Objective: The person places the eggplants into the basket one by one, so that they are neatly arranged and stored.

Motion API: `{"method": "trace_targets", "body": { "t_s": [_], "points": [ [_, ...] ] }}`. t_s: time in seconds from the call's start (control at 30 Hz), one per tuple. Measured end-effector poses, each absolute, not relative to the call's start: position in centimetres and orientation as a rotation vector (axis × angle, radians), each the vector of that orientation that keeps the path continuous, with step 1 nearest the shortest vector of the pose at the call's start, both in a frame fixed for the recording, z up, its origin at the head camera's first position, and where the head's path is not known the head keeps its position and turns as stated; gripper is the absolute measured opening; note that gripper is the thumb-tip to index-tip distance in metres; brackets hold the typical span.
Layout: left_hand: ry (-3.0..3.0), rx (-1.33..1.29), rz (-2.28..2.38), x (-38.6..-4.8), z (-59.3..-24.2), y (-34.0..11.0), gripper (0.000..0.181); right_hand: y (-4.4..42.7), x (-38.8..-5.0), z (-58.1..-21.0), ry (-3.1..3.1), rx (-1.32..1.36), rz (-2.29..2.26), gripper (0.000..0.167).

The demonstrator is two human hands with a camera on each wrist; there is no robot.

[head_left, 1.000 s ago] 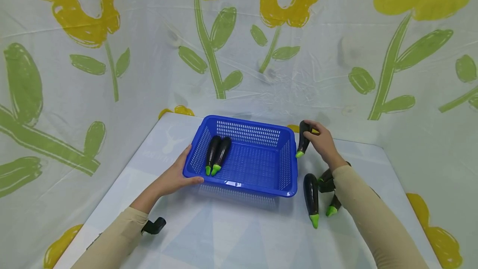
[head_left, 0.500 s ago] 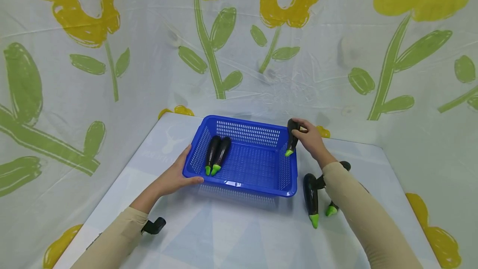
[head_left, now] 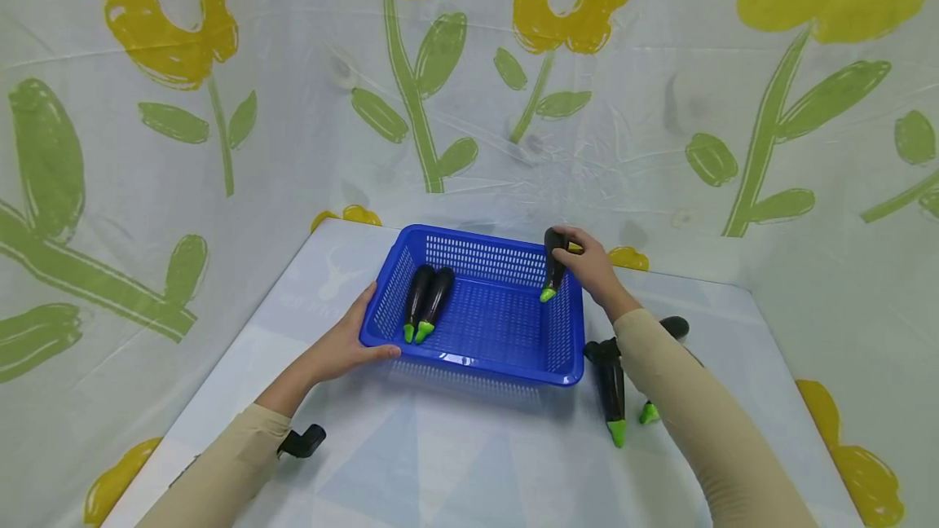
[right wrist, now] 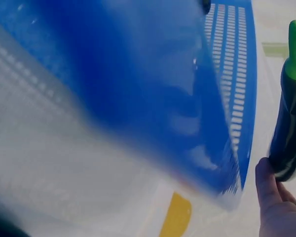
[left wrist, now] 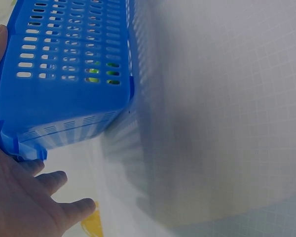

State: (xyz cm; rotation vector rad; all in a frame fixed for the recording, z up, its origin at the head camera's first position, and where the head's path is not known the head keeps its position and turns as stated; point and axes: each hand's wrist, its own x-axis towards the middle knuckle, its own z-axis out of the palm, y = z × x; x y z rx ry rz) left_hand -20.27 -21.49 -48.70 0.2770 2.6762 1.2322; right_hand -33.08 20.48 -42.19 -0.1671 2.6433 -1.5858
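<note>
In the head view a blue plastic basket (head_left: 477,373) holds two dark eggplants, a left eggplant (head_left: 417,300) and a right eggplant (head_left: 437,300), side by side near its left end. My left hand (head_left: 341,346) rests against the basket's front left corner, thumb along the front rim; the left wrist view shows its other fingers spread straight. Over the basket's right end, my right hand (head_left: 590,267) pinches a third eggplant (head_left: 555,263) near its thick end, its green stem end pointing down. That eggplant (right wrist: 291,118) also appears at the right edge of the right wrist view.
Right of the basket, an eggplant (head_left: 612,398) lies on the white table (head_left: 440,463). More eggplants, including one dark end (head_left: 675,327), are partly hidden by the right sleeve (head_left: 682,398). A flower-printed curtain (head_left: 623,145) stands behind the table.
My right hand has carried its eggplant leftward, from outside the basket's right rim to above the basket's inside. My left hand and the two eggplants in the basket have stayed in place.
</note>
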Motion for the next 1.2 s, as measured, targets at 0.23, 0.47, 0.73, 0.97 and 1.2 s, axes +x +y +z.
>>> {"method": "trace_targets", "body": {
  "t_s": [0.23, 0.47, 0.73, 0.97, 1.2],
  "points": [
    [2.679, 0.282, 1.231, -20.3, -48.9, -21.6, 0.129, 18.9, -33.0, -41.5, 2.579, -0.269, -1.652, 0.049],
    [2.669, 0.284, 1.241, -20.3, -48.9, -21.6, 0.129, 16.9, -33.0, -41.7, 2.592, -0.272, -1.586, 0.049],
    [2.673, 0.270, 1.240, -20.1, -48.9, -21.6, 0.129, 14.7, -32.8, -42.6, 2.565, -0.293, -1.529, 0.050],
    [2.673, 0.288, 1.249, -20.1, -49.1, -21.6, 0.128, 13.0, -32.7, -43.7, 2.539, -0.282, -1.448, 0.051],
    [2.674, 0.295, 1.268, -20.2, -48.9, -21.5, 0.128, 11.2, -32.7, -44.2, 2.545, -0.269, -1.433, 0.048]
  ]
}}
